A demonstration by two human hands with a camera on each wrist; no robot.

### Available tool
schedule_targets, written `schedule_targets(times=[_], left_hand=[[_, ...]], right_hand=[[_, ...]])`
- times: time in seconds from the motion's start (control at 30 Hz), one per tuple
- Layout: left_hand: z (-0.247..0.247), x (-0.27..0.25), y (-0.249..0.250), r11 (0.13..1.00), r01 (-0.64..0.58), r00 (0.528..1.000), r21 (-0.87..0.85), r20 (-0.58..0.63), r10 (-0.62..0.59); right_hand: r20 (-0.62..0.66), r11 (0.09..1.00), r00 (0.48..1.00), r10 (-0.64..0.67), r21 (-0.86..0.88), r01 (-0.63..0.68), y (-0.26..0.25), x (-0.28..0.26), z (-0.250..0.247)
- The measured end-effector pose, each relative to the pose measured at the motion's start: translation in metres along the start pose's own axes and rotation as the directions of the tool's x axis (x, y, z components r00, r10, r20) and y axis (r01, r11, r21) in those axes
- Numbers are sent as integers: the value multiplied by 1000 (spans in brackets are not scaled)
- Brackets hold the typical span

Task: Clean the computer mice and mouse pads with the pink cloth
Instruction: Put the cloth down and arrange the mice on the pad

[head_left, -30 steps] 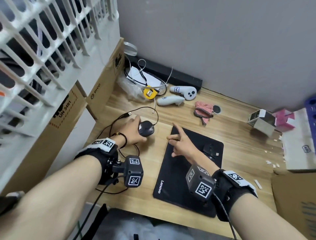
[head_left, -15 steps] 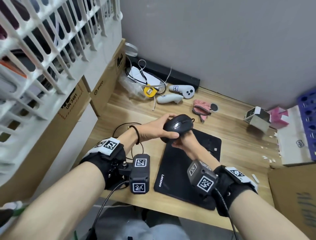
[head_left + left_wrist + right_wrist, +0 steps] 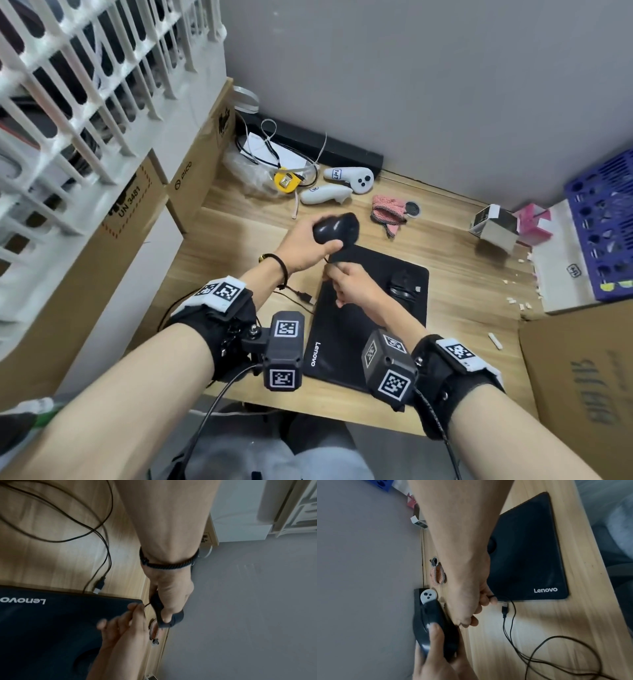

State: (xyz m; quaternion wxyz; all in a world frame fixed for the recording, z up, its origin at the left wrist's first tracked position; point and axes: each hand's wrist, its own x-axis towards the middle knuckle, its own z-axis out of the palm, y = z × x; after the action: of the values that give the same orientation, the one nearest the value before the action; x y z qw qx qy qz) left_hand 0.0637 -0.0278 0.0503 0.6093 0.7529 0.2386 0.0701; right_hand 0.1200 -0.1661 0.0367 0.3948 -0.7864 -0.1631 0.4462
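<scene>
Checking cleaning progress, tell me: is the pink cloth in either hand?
No. The pink cloth lies on the desk near the wall, while the left hand grips a mouse.

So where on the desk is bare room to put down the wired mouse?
Bare wood lies between the mouse pad and the pink cloth. The pad's near half is bare too. The far-left corner is crowded with controllers and cables.
</scene>
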Motion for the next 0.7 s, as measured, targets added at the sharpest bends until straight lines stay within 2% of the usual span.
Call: schedule_targets(times=[0.07,0.1,0.17,0.2,0.3,0.37,0.43,0.53,0.6,0.63,0.7], left_hand=[[-7,1,-10,992,39,996,117,-89,-29],[-11,0,-14,983,47,996,177,-80,-33],[-17,-2,-20,970,33,997,242,60,-49],[-19,-4,-21,977,43,985,207,153,-75],[-28,-15,-15,978,202,917,-54,362,-170],[-39,-21,-13,950,288,861,-116,466,-204],[-48,-26,-11,918,364,777,-157,594,-206],[-51,-29,-7,907,375,703,-189,696,-146],[-49,-31,-9,886,376,697,-271,713,-78],[-48,-31,-12,859,389,709,-334,703,-48],[-45,-29,-15,777,407,779,-480,626,-21]], right_hand=[[-45,999,999,25,44,-23,-1,-2,-8],[-67,997,997,30,68,-25,-4,-4,-12],[-86,995,996,24,94,-16,-9,-6,-17],[-86,995,996,11,101,-2,-11,-6,-19],[-64,984,997,-37,170,47,-15,-6,-20],[-72,976,997,-36,214,51,-13,-6,-21],[-60,973,998,-32,226,45,-9,-5,-21],[-48,969,999,-19,243,30,-8,-5,-18],[-68,952,998,1,307,20,-11,-3,-16],[-81,941,997,13,339,15,-13,-2,-15],[-92,923,996,7,383,28,-17,-2,-13]])
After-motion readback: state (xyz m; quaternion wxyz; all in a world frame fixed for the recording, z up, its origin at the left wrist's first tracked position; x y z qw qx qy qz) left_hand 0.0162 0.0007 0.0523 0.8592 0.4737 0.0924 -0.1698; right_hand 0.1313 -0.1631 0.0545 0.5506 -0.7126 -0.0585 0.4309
